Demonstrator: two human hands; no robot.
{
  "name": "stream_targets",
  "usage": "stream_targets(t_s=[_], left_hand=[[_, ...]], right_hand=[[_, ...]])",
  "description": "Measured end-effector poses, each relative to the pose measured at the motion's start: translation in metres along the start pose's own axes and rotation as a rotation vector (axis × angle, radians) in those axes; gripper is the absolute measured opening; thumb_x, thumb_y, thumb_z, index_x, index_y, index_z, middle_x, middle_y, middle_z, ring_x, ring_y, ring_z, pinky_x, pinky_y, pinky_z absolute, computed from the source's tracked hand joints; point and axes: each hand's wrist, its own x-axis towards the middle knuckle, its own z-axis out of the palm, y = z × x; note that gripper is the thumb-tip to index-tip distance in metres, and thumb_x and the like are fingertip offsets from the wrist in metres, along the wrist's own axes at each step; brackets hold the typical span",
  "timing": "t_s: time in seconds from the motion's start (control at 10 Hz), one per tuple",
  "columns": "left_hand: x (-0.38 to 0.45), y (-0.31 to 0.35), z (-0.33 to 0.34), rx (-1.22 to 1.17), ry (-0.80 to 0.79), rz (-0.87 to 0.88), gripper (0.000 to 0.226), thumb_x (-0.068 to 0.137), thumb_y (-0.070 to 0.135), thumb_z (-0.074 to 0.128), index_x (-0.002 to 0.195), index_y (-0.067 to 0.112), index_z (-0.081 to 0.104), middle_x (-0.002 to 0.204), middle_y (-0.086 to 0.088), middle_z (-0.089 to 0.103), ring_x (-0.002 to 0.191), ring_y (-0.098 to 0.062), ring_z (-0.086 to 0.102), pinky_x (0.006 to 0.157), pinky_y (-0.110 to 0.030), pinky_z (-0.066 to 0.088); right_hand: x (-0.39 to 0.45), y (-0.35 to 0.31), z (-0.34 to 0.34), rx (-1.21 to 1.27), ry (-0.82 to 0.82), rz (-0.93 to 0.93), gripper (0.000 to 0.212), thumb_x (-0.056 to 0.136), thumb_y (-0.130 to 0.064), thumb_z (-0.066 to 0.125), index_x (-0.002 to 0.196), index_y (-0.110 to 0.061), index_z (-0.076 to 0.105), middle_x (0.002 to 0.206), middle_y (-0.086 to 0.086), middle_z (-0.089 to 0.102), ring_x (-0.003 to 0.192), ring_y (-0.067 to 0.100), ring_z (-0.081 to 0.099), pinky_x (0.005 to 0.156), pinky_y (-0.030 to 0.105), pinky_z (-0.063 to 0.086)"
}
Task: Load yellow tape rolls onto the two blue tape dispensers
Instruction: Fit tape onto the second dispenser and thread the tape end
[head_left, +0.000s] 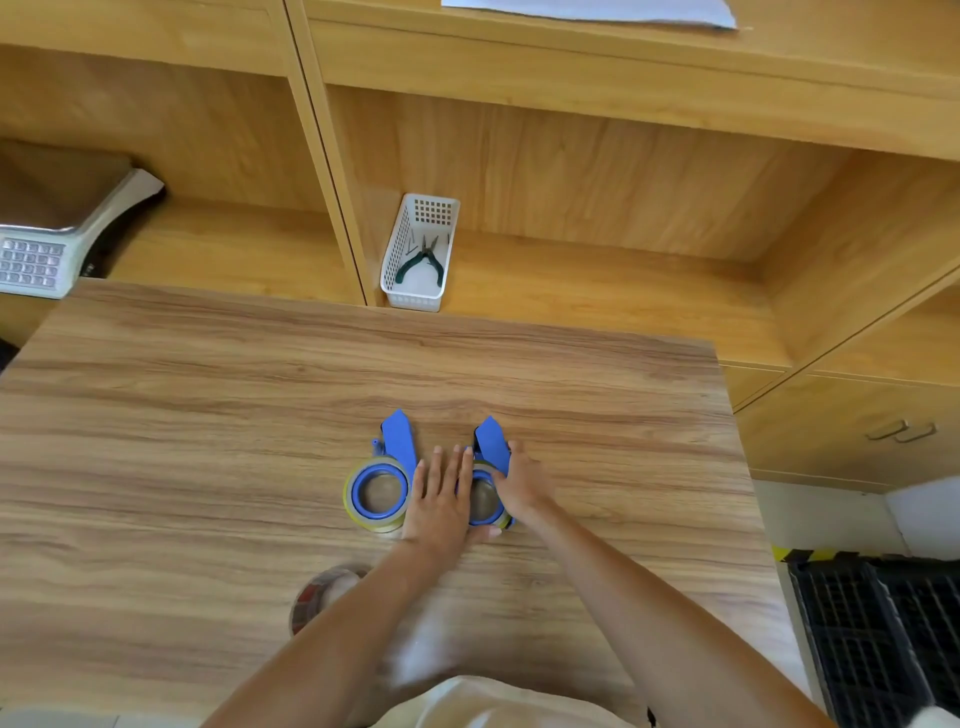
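Observation:
Two blue tape dispensers lie side by side on the wooden table (208, 415). The left dispenser (399, 441) carries a yellow tape roll (349, 501) around its blue hub and nothing touches it. Both hands are on the right dispenser (492, 440). My left hand (441, 499) lies flat with spread fingers over its left side and its tape roll (485, 501). My right hand (519, 483) grips the dispenser's right side just below the handle. Most of that roll is hidden under the hands.
Another tape roll (317, 597) lies near the table's front, partly hidden under my left forearm. A white basket (395, 249) holding pliers stands on the shelf behind the table. A weighing scale (47, 249) sits at far left. A black crate (883, 639) is at lower right.

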Motion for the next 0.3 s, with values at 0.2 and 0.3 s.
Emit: stream_targets(t_s=[0.2,0.3], left_hand=[[-0.009,-0.003,-0.008,0.002,0.082,0.004,0.107,0.085,0.075,0.038,0.148,0.015,-0.025,0.165,-0.007,0.002,0.151,-0.033,0.003,0.121,-0.049,0.005],[-0.011,-0.007,-0.020,-0.052,0.167,-0.018,0.107,0.085,0.071,0.048,0.152,0.018,-0.018,0.165,-0.004,0.004,0.151,-0.033,0.008,0.120,-0.049,0.010]], right_hand=[[-0.010,-0.002,-0.010,-0.108,-0.097,-0.013,0.060,0.096,-0.026,0.050,0.148,-0.010,0.027,0.144,0.011,0.047,0.128,0.031,0.048,0.103,0.041,0.043],[-0.020,-0.008,-0.018,-0.155,0.004,-0.109,0.061,0.096,-0.024,0.051,0.150,-0.010,0.024,0.151,0.009,0.035,0.137,0.030,0.034,0.112,0.040,0.032]])
